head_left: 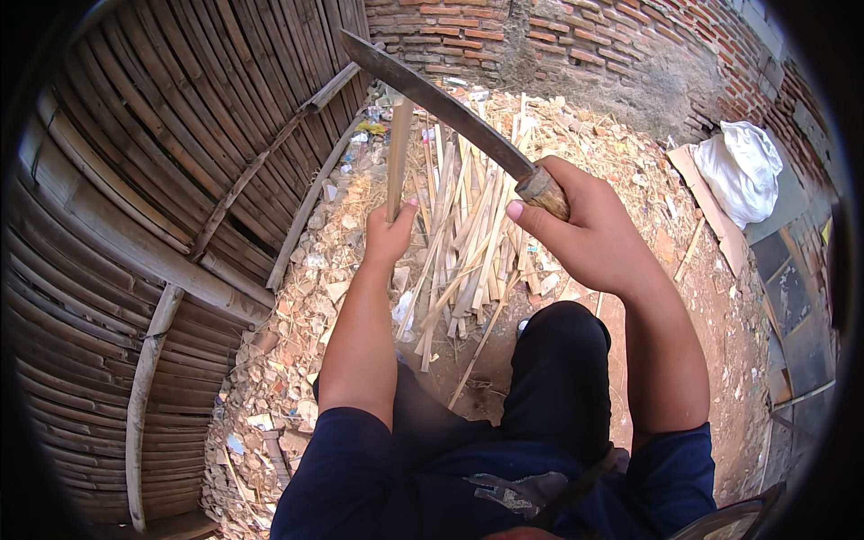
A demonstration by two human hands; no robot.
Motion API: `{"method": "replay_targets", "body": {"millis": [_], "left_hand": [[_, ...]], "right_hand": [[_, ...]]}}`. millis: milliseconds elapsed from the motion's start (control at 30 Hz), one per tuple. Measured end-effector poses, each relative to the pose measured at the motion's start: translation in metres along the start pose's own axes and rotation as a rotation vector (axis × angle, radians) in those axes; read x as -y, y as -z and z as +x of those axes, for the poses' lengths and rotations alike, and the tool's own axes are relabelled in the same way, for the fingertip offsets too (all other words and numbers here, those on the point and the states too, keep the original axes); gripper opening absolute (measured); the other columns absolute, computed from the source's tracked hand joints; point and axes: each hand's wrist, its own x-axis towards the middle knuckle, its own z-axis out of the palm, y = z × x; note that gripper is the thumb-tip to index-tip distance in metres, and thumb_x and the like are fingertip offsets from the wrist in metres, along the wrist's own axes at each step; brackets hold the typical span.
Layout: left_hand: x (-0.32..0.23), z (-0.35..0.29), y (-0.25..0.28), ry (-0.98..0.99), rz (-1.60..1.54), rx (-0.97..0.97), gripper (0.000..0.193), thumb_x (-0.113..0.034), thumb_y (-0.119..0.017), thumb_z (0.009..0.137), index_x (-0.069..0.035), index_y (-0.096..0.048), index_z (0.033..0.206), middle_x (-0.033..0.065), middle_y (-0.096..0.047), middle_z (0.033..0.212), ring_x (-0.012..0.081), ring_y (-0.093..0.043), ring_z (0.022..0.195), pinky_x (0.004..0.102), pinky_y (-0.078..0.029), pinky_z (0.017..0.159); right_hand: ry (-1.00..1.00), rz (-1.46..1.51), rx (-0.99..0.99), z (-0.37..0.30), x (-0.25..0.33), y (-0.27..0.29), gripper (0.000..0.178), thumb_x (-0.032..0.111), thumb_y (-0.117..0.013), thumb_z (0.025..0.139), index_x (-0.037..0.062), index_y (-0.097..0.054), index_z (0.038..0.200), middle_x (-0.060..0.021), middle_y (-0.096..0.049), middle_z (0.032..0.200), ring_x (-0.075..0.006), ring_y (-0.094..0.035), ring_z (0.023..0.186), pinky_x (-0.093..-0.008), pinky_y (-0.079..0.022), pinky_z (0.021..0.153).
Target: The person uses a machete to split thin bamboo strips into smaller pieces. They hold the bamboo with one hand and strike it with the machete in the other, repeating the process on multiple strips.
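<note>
My right hand [589, 220] is closed round the wooden handle of a machete [441, 103]. Its long dark blade slants up and to the left, crossing in front of the far ground. My left hand [389, 236] grips the lower end of a flat bamboo strip [399, 157], which stands nearly upright. The strip's top end is close below the blade; whether they touch, I cannot tell. Between and beyond my hands, a loose pile of split bamboo strips [468, 238] lies on the ground, with my knees just on the near side of it.
A bamboo slat wall [198, 135] with pole braces rises on the left. A weathered brick wall [612, 45] closes the far side. Rubble and wood chips [297, 360] cover the ground. At right lie a white sack [738, 171], cardboard [706, 202] and dark flat panels [792, 297].
</note>
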Motion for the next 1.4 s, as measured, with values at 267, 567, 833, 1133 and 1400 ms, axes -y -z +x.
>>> {"method": "replay_targets", "body": {"millis": [267, 567, 833, 1133, 1400], "left_hand": [[0.001, 0.001, 0.003, -0.028, -0.007, 0.001, 0.037, -0.028, -0.069, 0.098, -0.005, -0.058, 0.071, -0.0036, -0.048, 0.061, 0.0087, -0.042, 0.058, 0.0318, -0.036, 0.054], [-0.002, 0.000, 0.008, -0.002, 0.019, 0.004, 0.039, -0.032, -0.068, 0.099, -0.006, -0.057, 0.073, -0.0035, -0.049, 0.062, 0.0085, -0.043, 0.057, 0.0311, -0.036, 0.053], [-0.019, -0.003, 0.011, 0.046, -0.020, 0.022, 0.040, -0.031, -0.069, 0.098, -0.009, -0.054, 0.069, -0.0047, -0.047, 0.061, 0.0086, -0.044, 0.057, 0.0302, -0.037, 0.054], [-0.039, 0.004, 0.020, -0.105, 0.006, 0.004, 0.041, -0.030, -0.069, 0.099, -0.006, -0.053, 0.069, -0.0040, -0.046, 0.060, 0.0074, -0.041, 0.057, 0.0310, -0.035, 0.052], [0.030, 0.010, -0.002, 0.025, 0.023, -0.049, 0.038, -0.033, -0.070, 0.097, -0.002, -0.061, 0.076, -0.0032, -0.048, 0.062, 0.0087, -0.044, 0.059, 0.0310, -0.038, 0.054]], "right_hand": [[-0.031, 0.023, 0.022, -0.006, 0.007, 0.005, 0.029, 0.028, -0.071, 0.094, -0.0001, -0.063, 0.096, -0.0088, -0.061, 0.067, -0.0168, -0.061, 0.061, -0.0338, -0.047, 0.057], [-0.040, 0.110, 0.045, -0.027, 0.002, 0.012, 0.025, 0.022, -0.072, 0.094, -0.0007, -0.063, 0.099, -0.0070, -0.062, 0.069, -0.0138, -0.062, 0.060, -0.0321, -0.049, 0.057], [-0.034, 0.045, 0.036, -0.029, 0.001, 0.018, 0.026, 0.022, -0.072, 0.094, -0.0005, -0.063, 0.102, -0.0085, -0.063, 0.071, -0.0153, -0.061, 0.064, -0.0333, -0.049, 0.061], [0.062, 0.120, -0.084, -0.041, 0.006, 0.019, 0.025, 0.021, -0.075, 0.092, 0.0012, -0.064, 0.102, -0.0027, -0.058, 0.070, -0.0107, -0.053, 0.065, -0.0296, -0.044, 0.060], [-0.078, 0.080, -0.015, -0.033, -0.039, -0.022, 0.029, 0.025, -0.070, 0.094, -0.0011, -0.061, 0.104, -0.0092, -0.062, 0.070, -0.0173, -0.059, 0.064, -0.0348, -0.046, 0.060]]}}
